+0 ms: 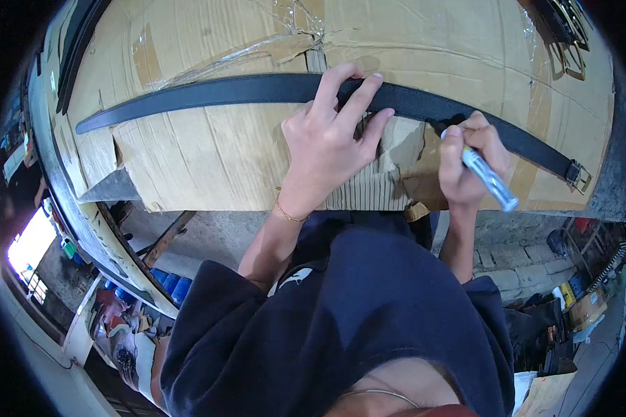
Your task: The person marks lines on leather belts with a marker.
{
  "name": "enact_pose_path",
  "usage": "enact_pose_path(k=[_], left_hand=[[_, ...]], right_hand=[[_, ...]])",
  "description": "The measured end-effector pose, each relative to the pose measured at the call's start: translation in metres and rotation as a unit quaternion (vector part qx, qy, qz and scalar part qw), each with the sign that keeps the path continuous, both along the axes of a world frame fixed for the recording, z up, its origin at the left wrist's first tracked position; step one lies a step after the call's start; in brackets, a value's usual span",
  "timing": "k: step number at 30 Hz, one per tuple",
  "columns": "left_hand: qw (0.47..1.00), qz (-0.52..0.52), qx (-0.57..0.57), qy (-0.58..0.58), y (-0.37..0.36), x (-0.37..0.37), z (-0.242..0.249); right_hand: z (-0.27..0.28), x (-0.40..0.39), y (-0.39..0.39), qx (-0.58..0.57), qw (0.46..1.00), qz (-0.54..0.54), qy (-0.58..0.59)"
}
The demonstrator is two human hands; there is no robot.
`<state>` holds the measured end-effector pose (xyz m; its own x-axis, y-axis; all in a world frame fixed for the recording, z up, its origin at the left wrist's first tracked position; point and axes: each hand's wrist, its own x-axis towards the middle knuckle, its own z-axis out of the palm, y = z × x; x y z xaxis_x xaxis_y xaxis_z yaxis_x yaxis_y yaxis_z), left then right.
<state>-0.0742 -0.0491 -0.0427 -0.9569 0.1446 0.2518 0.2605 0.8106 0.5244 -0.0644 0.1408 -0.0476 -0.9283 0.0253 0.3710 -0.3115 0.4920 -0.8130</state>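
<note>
A long dark leather belt (215, 90) lies in a shallow arc across the cardboard, its tapered end at the left and its metal buckle (577, 175) at the right. My left hand (334, 118) is over the middle of the belt, fingers at the upper edge and thumb at the lower one, holding it against the cardboard. Closed in my right hand (473, 160) is a marker pen (490, 177) with a pale blue and white barrel. Its dark tip end is at the belt's lower edge, right of my left hand; whether it touches cannot be made out.
Worn, taped cardboard (209, 153) covers the work table. More dark straps (76, 52) lie at the far left, and several belts with buckles (570, 55) at the top right. Blue containers (170, 283) and scraps stand below on the left; a tape-like roll (588, 309) is at the lower right.
</note>
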Motion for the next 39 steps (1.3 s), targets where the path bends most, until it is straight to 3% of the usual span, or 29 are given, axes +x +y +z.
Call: enact_pose_path(k=[3, 10, 20, 25, 39], left_hand=[[1.0, -0.001, 0.005, 0.003, 0.0, 0.0, 0.0], [1.0, -0.003, 0.003, 0.002, -0.001, 0.0, -0.001], [1.0, 0.001, 0.0, 0.0, 0.0, 0.0, -0.001], [1.0, 0.001, -0.001, -0.004, 0.0, 0.0, -0.001], [1.0, -0.001, 0.006, 0.008, 0.0, 0.0, -0.002]], right_hand=[[-0.016, 0.004, 0.01, -0.272, 0.959, -0.077, -0.031], [-0.01, 0.002, 0.007, -0.157, 0.988, -0.002, -0.011], [0.001, -0.002, -0.001, -0.019, 1.0, 0.013, -0.006], [-0.006, -0.001, 0.004, -0.188, 0.982, -0.01, -0.031], [0.003, -0.002, -0.001, -0.036, 0.999, 0.018, -0.034]])
